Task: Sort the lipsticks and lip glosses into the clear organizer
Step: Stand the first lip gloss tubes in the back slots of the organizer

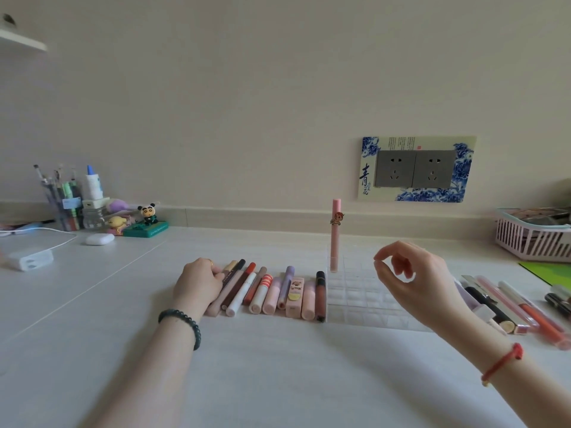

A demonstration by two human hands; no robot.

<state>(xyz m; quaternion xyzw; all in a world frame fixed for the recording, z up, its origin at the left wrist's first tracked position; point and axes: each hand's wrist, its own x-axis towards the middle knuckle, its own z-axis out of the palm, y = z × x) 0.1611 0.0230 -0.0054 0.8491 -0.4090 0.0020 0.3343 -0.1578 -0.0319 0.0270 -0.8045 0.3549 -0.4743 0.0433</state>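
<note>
A clear gridded organizer (pixel 364 301) sits on the white desk at centre right. One tall pink lip gloss (pixel 335 239) with a unicorn charm stands upright in its far left corner cell. Several lipsticks and glosses (pixel 272 293) lie side by side to the organizer's left. My left hand (pixel 197 285) is at the row's left end, fingers curled over the leftmost pinkish-beige tube (pixel 216 305). My right hand (pixel 414 273) hovers above the organizer, thumb and forefinger loosely curved with a gap between them, holding nothing. More tubes (pixel 506 307) lie to the organizer's right, partly hidden by my right arm.
A pink basket (pixel 531 239) stands at the far right by a green mat (pixel 547 271). At the back left are a pen cup (pixel 65 208), small figurines (pixel 148 216), an earbuds case (pixel 99 239) and a white charger (pixel 31 259) with its cable.
</note>
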